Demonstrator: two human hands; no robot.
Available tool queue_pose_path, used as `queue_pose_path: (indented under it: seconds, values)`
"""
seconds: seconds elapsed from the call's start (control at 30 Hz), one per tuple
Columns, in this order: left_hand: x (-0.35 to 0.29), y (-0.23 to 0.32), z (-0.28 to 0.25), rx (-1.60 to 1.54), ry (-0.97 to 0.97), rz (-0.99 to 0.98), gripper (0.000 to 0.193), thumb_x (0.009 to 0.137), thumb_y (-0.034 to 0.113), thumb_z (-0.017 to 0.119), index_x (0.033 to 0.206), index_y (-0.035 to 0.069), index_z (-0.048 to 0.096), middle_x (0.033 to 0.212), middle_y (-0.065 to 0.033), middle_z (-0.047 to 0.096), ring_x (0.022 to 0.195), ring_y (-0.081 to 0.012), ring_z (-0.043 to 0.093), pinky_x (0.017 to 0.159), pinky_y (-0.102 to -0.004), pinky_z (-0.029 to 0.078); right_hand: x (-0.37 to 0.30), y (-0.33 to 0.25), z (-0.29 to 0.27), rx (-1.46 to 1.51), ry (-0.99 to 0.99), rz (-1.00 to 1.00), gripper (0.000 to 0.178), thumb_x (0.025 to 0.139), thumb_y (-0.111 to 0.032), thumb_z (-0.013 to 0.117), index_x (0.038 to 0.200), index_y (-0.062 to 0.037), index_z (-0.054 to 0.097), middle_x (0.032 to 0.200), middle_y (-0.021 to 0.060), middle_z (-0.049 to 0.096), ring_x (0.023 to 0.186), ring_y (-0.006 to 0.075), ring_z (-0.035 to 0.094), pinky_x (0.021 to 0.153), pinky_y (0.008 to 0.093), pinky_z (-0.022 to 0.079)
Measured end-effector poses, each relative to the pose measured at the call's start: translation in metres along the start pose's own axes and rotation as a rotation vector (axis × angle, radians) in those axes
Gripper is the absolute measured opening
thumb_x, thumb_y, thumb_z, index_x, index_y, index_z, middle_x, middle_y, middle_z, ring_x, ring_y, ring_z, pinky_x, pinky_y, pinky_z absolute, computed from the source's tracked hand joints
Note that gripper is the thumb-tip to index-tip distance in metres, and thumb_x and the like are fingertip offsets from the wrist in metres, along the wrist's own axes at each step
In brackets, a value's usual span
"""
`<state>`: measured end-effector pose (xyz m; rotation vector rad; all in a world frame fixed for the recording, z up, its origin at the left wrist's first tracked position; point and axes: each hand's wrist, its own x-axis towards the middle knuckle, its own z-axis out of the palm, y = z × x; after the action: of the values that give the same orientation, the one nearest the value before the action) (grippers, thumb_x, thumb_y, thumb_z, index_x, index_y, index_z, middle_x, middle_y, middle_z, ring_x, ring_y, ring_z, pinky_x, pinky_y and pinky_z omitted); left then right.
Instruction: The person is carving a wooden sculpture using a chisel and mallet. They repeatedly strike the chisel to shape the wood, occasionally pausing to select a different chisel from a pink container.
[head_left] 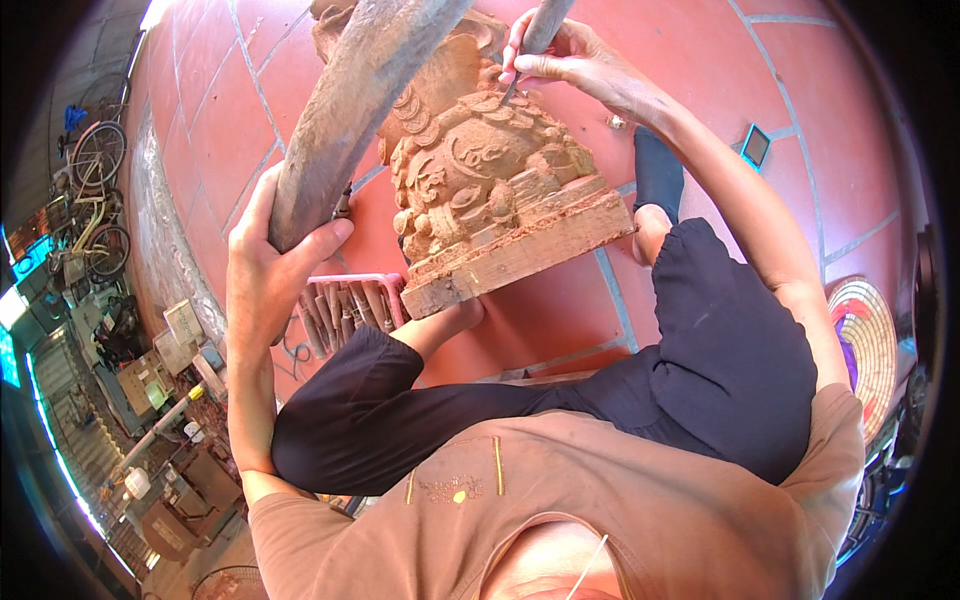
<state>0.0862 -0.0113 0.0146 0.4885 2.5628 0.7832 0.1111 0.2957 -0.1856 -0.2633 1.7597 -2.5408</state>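
My left hand [270, 260] is wrapped round the lower end of a thick wooden mallet [365, 110], a smooth greyish-brown club that slants up past the top edge of the view. At the upper middle, my right hand [575, 65] grips a chisel [543, 28], its thin blade pointing down onto the carving. That wooden carving [470, 165] leans between my legs, covered in raised coins and rounded, scrolled relief, on a rough flat block base. The blade's tip meets the coin-covered upper part, and the mallet stands apart from the chisel. The mallet hides some of the carving's upper left.
A pink basket [395, 285] of several wooden-handled tools lies by my left foot. On the red tiled floor [690, 60] at the right are a small dark device [755, 147] and a woven hat [865, 350]. Bicycles [98, 160] and clutter line the far left.
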Motion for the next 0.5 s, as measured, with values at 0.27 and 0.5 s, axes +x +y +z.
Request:
queue_pose_path:
  seconds: [0.27,0.5]
  values:
    - [-0.001,0.000,0.001,-0.034,-0.031,0.011,0.055,0.078,0.011,0.076,0.127,-0.001,0.054,0.101,-0.0078,0.067,0.090,-0.0132,0.062,0.081,-0.0301,0.051,0.001,0.003,0.006,-0.188,0.054,0.050,0.011,0.093,-0.007,0.062,0.102,-0.0091,0.056,0.100,0.0013,0.062,0.099,0.0130,0.064,0.093,0.0315,0.052]
    - [0.001,0.007,0.006,-0.041,-0.022,0.061,0.054,0.078,0.009,0.076,0.127,-0.001,0.054,0.100,-0.0070,0.066,0.090,-0.0129,0.062,0.081,-0.0296,0.050,-0.003,0.014,-0.005,-0.136,-0.046,-0.015,0.015,0.089,-0.003,0.065,0.095,-0.0118,0.054,0.094,0.0005,0.064,0.101,0.0143,0.064,0.097,0.0342,0.048]
